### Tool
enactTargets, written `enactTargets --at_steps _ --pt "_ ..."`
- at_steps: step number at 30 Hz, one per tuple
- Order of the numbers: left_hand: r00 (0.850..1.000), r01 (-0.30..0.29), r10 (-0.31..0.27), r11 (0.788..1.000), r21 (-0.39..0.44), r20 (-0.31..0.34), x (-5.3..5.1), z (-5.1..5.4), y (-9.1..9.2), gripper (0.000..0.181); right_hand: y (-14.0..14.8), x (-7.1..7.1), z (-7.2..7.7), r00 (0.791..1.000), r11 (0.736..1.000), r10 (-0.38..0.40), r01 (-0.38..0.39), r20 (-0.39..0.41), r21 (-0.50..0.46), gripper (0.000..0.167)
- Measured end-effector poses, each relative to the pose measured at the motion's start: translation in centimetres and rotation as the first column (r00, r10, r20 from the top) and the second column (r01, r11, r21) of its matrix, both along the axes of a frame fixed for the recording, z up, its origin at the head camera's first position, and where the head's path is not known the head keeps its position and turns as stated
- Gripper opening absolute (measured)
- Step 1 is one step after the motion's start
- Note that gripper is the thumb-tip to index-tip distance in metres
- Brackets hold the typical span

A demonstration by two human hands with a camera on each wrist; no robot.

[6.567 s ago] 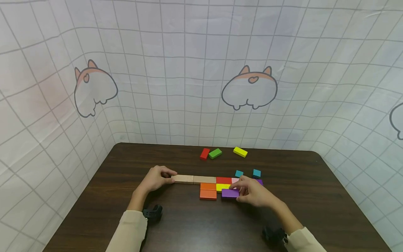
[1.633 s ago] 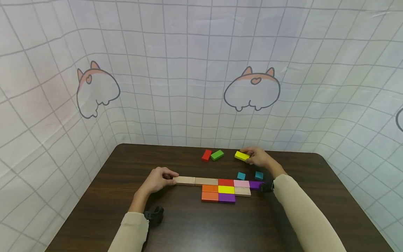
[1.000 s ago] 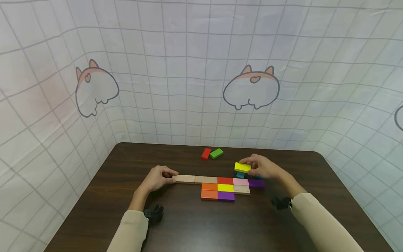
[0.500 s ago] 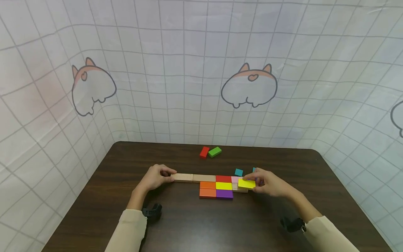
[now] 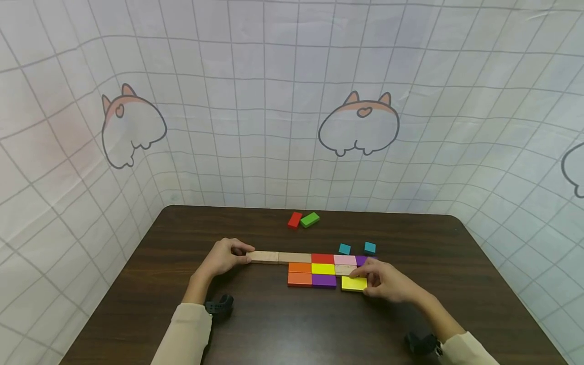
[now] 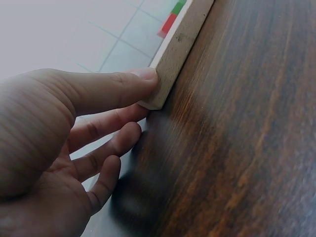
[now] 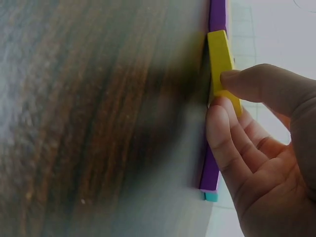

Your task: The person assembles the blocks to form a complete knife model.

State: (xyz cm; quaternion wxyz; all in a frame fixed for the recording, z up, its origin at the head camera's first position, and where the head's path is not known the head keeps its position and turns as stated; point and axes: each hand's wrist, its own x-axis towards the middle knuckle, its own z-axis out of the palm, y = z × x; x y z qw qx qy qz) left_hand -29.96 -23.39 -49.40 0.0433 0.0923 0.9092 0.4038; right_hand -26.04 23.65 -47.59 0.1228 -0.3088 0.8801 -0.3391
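Note:
My left hand (image 5: 223, 258) pinches the left end of a plain wooden block (image 5: 263, 257), thumb on its near side in the left wrist view. A second wooden block (image 5: 294, 258) continues that row, followed by red (image 5: 322, 258), pink (image 5: 344, 259) and purple blocks. My right hand (image 5: 388, 281) grips a yellow block (image 5: 353, 284) by its right end, just in front of another wooden block (image 5: 344, 270). Left of it lies a purple block (image 5: 324, 281), with a small space between. Two orange blocks (image 5: 299, 280) and a flat yellow block (image 5: 323, 269) fill the rest of the patch.
Two small teal blocks (image 5: 370, 247) stand behind the row's right part. Farther back, a red block (image 5: 294, 220) and a green block (image 5: 310, 219) lie near the dark table's (image 5: 210, 223) rear edge. A white gridded cloth (image 5: 255, 152) hangs behind and at the sides.
The purple block my right hand held earlier now lies beside the orange ones. That hand has taken the yellow block from the back and carried it forward over the row. My left hand stays put.

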Motion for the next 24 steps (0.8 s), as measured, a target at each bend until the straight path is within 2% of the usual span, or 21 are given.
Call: enactTargets --at_steps 6,12,24 --pt "1.000 -0.004 0.004 1.000 -0.001 -0.001 0.04 0.08 0.07 0.024 -0.23 0.09 -0.32 1.000 1.000 -0.006 0.006 -0.022 -0.011 0.035" --pt "1.000 -0.009 0.009 1.000 0.005 0.006 0.08 0.21 0.12 0.024 -0.11 0.28 -0.43 0.996 0.999 -0.047 0.047 -0.075 -0.004 0.031" --pt "1.000 -0.015 0.015 1.000 0.008 0.011 -0.02 0.09 0.02 0.024 -0.13 0.15 -0.64 0.995 0.996 -0.075 0.077 -0.073 0.034 0.025"
